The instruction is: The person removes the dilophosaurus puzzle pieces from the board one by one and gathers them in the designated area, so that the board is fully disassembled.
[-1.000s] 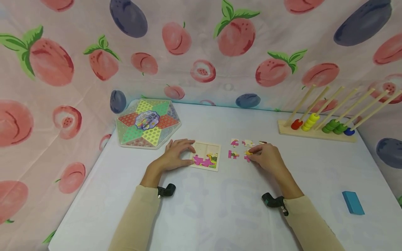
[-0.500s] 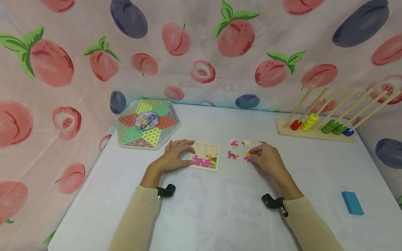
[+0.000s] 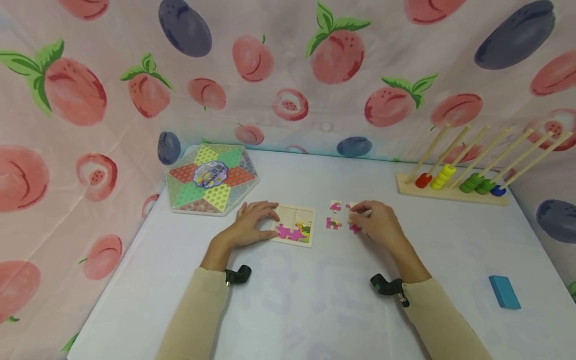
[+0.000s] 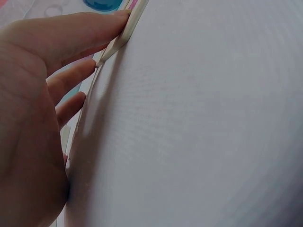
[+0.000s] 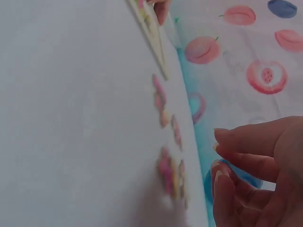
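A white bench fills the lower part of the head view, backed and flanked on the left by a pale pink cloth printed with peaches and dark plums. At the far left of the bench lies a hexagonal Chinese checkers board with a coloured star. At the far right a wooden bead counter carries red, yellow, green and blue beads on slanted rods; nearer, a blue block lies by itself.

A person in beige sleeves reaches in from the near side. The small jigsaw tray lies flat near the middle of the bench, magenta and green pieces set along its near part. The left grip, a bare hand, holds the tray's left side, thumb at the near corner and fingers bent along the edge. Just right of the tray, loose jigsaw pieces lie in rows. The right grip hovers over the rightmost of them, fingers loosely bent and holding nothing, apart from the pieces in the right wrist view.
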The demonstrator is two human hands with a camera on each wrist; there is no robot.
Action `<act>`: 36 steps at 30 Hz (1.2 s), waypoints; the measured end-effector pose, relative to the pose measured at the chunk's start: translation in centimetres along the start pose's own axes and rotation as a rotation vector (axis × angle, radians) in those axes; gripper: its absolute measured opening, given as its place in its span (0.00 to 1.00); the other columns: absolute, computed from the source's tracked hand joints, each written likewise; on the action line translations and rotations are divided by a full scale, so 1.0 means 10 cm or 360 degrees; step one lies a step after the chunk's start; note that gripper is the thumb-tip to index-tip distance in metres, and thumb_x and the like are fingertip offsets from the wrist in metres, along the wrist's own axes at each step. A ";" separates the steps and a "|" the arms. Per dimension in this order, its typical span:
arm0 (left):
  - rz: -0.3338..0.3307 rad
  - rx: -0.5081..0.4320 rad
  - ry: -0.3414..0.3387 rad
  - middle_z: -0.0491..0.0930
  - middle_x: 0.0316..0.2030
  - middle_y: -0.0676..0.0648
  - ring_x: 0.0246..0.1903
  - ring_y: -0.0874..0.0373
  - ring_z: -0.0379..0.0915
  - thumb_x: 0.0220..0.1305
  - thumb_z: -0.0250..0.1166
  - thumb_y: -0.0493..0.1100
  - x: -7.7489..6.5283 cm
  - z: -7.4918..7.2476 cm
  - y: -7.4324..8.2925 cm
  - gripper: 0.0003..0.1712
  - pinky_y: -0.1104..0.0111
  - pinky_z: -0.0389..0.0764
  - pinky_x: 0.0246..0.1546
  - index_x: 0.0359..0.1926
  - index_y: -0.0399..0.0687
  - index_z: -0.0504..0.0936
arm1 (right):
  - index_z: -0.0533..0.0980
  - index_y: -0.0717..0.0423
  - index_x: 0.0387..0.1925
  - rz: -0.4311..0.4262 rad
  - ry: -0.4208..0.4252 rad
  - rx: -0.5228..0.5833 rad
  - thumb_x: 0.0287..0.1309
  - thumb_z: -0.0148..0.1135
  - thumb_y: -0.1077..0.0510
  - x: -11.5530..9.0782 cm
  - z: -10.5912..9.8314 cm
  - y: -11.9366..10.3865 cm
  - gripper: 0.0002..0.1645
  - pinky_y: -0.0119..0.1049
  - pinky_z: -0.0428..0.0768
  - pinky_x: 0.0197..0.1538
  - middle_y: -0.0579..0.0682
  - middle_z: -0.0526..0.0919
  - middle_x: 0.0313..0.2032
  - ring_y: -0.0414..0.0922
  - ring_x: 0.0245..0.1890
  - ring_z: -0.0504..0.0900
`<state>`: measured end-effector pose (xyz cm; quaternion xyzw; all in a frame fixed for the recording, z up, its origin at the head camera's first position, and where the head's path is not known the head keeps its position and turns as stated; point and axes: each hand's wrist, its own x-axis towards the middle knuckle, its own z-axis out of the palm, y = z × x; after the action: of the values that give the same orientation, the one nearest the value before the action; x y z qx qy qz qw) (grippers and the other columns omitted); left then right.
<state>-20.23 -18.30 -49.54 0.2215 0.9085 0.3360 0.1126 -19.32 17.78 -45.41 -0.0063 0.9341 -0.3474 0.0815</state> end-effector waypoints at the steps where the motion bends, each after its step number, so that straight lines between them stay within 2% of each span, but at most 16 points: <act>1: 0.0001 -0.0001 0.0002 0.66 0.76 0.49 0.80 0.45 0.51 0.60 0.74 0.50 0.00 0.00 0.00 0.15 0.36 0.30 0.77 0.47 0.59 0.82 | 0.83 0.56 0.51 -0.0006 0.0004 0.0018 0.67 0.65 0.50 0.01 0.00 -0.05 0.18 0.31 0.80 0.34 0.58 0.86 0.48 0.52 0.43 0.84; 5: 0.0002 -0.0005 -0.0001 0.66 0.76 0.49 0.80 0.45 0.50 0.60 0.73 0.50 -0.01 -0.01 0.01 0.15 0.35 0.30 0.77 0.48 0.59 0.82 | 0.82 0.55 0.53 -0.0036 0.0011 0.0042 0.66 0.67 0.50 0.05 0.01 -0.23 0.19 0.29 0.81 0.35 0.57 0.85 0.52 0.53 0.48 0.83; 10: -0.0003 -0.0019 -0.0013 0.66 0.76 0.49 0.80 0.45 0.50 0.61 0.73 0.50 -0.01 -0.02 0.03 0.15 0.35 0.29 0.77 0.48 0.58 0.83 | 0.83 0.54 0.54 -0.0114 -0.0010 0.0057 0.64 0.69 0.51 0.10 0.06 -0.41 0.19 0.29 0.81 0.35 0.56 0.85 0.52 0.53 0.49 0.83; 12: -0.0003 -0.0021 -0.0013 0.66 0.76 0.49 0.80 0.45 0.50 0.61 0.73 0.50 -0.01 -0.02 0.03 0.16 0.35 0.29 0.77 0.48 0.57 0.83 | 0.82 0.53 0.55 -0.0142 -0.0038 0.0080 0.63 0.70 0.51 0.11 0.09 -0.46 0.20 0.30 0.80 0.31 0.56 0.85 0.51 0.53 0.47 0.83; 14: -0.0001 -0.0020 -0.0010 0.66 0.76 0.49 0.80 0.45 0.50 0.61 0.73 0.50 -0.01 -0.02 0.04 0.16 0.35 0.29 0.77 0.48 0.57 0.83 | 0.82 0.54 0.56 -0.0182 -0.0076 0.0102 0.63 0.70 0.51 0.12 0.13 -0.51 0.22 0.30 0.80 0.31 0.56 0.85 0.52 0.53 0.48 0.83; 17: -0.0003 -0.0015 -0.0009 0.66 0.76 0.49 0.80 0.45 0.51 0.61 0.73 0.50 -0.01 -0.02 0.04 0.16 0.35 0.29 0.77 0.48 0.58 0.83 | 0.81 0.54 0.57 -0.0243 -0.0143 0.0111 0.62 0.71 0.52 0.12 0.20 -0.57 0.23 0.35 0.85 0.36 0.56 0.85 0.54 0.54 0.51 0.82; 19: -0.0008 -0.0015 -0.0011 0.66 0.76 0.49 0.80 0.45 0.50 0.61 0.73 0.50 -0.01 -0.02 0.04 0.15 0.35 0.29 0.77 0.48 0.58 0.83 | 0.82 0.54 0.57 -0.0286 -0.0187 0.0098 0.61 0.71 0.53 0.13 0.27 -0.60 0.23 0.39 0.87 0.45 0.55 0.85 0.57 0.53 0.55 0.82; 22: -0.0014 -0.0014 -0.0013 0.66 0.76 0.49 0.80 0.46 0.50 0.61 0.73 0.50 -0.01 -0.03 0.04 0.15 0.35 0.29 0.78 0.48 0.58 0.83 | 0.82 0.52 0.57 -0.0330 -0.0257 0.0048 0.61 0.71 0.54 0.13 0.38 -0.64 0.23 0.47 0.85 0.55 0.54 0.84 0.58 0.53 0.57 0.81; 25: -0.0015 -0.0016 -0.0012 0.66 0.76 0.49 0.80 0.45 0.50 0.61 0.73 0.50 -0.01 -0.03 0.04 0.15 0.35 0.29 0.77 0.48 0.58 0.82 | 0.82 0.50 0.57 -0.0355 -0.0320 -0.0009 0.60 0.73 0.55 0.14 0.48 -0.67 0.23 0.50 0.81 0.61 0.52 0.84 0.58 0.52 0.57 0.81; 29: -0.0019 -0.0014 -0.0017 0.66 0.76 0.49 0.80 0.45 0.50 0.61 0.73 0.51 -0.01 -0.03 0.05 0.15 0.35 0.29 0.77 0.48 0.58 0.82 | 0.82 0.47 0.58 -0.0362 -0.0379 -0.0096 0.58 0.74 0.54 0.13 0.60 -0.70 0.25 0.49 0.80 0.62 0.49 0.85 0.57 0.50 0.57 0.81; 36: -0.0020 -0.0013 -0.0019 0.66 0.76 0.49 0.80 0.45 0.50 0.61 0.73 0.51 -0.01 -0.03 0.04 0.15 0.35 0.29 0.77 0.48 0.58 0.82 | 0.82 0.47 0.58 -0.0463 -0.0397 -0.0340 0.58 0.75 0.53 0.10 0.74 -0.75 0.25 0.51 0.78 0.68 0.49 0.84 0.61 0.50 0.65 0.79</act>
<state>-20.11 -18.26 -49.05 0.2174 0.9078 0.3376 0.1209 -19.52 7.17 -46.20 -0.1926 0.9376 -0.2510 0.1442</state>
